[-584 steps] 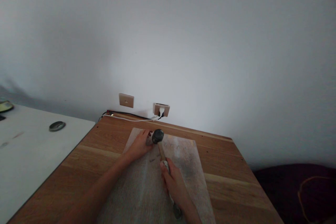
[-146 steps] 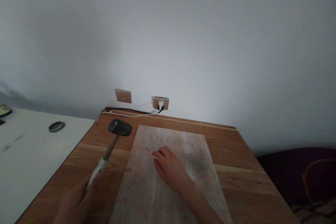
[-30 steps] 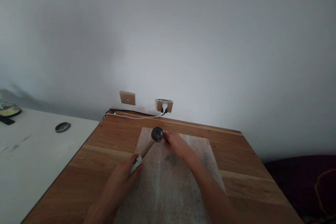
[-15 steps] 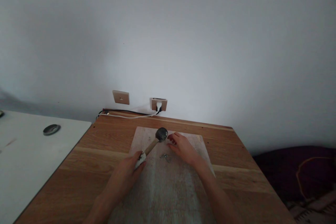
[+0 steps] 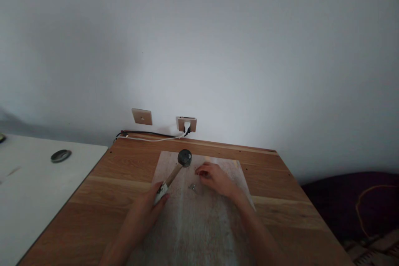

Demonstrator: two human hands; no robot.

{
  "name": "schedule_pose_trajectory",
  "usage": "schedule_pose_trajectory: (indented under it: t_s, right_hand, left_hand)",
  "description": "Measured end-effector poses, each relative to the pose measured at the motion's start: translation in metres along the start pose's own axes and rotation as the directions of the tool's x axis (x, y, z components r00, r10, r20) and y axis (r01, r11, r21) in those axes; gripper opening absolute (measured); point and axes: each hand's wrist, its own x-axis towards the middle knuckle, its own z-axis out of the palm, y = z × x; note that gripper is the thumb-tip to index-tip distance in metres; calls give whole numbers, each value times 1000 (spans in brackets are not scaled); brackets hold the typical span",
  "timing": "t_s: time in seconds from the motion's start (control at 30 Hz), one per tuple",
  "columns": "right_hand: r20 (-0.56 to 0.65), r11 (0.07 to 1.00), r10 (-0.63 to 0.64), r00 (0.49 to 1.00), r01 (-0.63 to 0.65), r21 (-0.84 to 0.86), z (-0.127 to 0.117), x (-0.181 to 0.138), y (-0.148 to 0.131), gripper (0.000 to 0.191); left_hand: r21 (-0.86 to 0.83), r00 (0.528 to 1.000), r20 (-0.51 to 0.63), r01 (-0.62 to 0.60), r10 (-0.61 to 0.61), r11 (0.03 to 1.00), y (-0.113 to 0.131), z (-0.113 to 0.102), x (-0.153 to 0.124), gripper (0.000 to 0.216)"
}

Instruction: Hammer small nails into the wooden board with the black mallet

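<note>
One mallet [image 5: 173, 173], its handle grasped in the left hand [image 5: 149, 205], extends forward from it over the board [image 5: 199, 224], while the right hand [image 5: 215, 178] curls near small metal pieces [image 5: 193, 187], whether gripping anything I cannot tell from here.

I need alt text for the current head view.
A person's left hand holds a dark-headed mallet over a worn board; the right hand is near small metallic pieces. The board lies on a wooden table beside a wall.
</note>
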Motion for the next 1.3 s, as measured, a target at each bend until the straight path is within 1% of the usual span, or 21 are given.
schedule_pose_trajectory:
  t_s: [0.13,0.2,0.4,0.5,0.6,0.63,0.7,0.73,0.8,0.87,0.93,1.0,1.07,1.17,1.23,1.3]
  right_hand:
    - [-172,997,59,983,-51,50,8,12,15,29]
    - [-216,997,73,974,-64,48,15,18,18,26]
    - [-225,999,38,974,-42,-10,26,21,14,23]
    - [-231,997,60,971,-71,-39,28,21,12,15]
    - [-237,991,101,966,-118,-57,25,18,12,9]
    - [-237,990,112,965,-130,-62,22,16,13,11]
    - [-236,986,128,963,-149,-73,14,9,14,21]
    - [-231,985,134,964,-156,-78,10,4,13,24]
    - [-200,984,133,971,-153,-87,0,-9,11,25]
    - [-120,989,103,987,-115,-91,-5,-24,5,23]
    - [-6,995,47,999,-47,-86,-6,-37,-5,27]
    - [85,995,-17,996,26,-100,-2,-46,-14,29]
    - [112,990,-53,992,67,-123,1,-47,-18,23]
    - [50,992,-42,998,47,-113,0,-37,-11,17]
    - [-43,996,-6,999,2,-86,-2,-27,0,21]
    - [-150,997,36,988,-45,-55,-3,-17,13,26]
  left_hand:
    - [-30,1000,-25,-4,3,1000,-5,3,1,47]
    - [-32,1000,-26,-3,2,999,-4,3,1,49]
    - [-27,1000,12,10,-10,1000,6,0,1,48]
    - [-16,1000,13,-25,25,1000,9,3,5,47]
    - [31,997,50,-63,61,998,16,7,10,46]
    - [54,995,71,-72,68,996,19,7,11,45]
    - [100,990,115,-88,76,991,24,7,13,42]
    - [120,989,124,-91,76,989,26,7,14,41]
    - [142,990,119,-89,72,986,27,6,14,40]
    - [125,993,97,-79,67,989,26,6,13,41]
    - [75,995,79,-69,63,995,23,7,11,42]
    - [30,996,63,-64,62,997,21,8,10,42]
    - [10,997,40,-68,67,998,19,10,9,42]
    - [-11,997,24,-72,73,997,18,11,9,42]
    - [-28,997,24,-71,71,997,16,12,10,43]
    - [-39,998,18,-66,67,997,15,13,10,44]
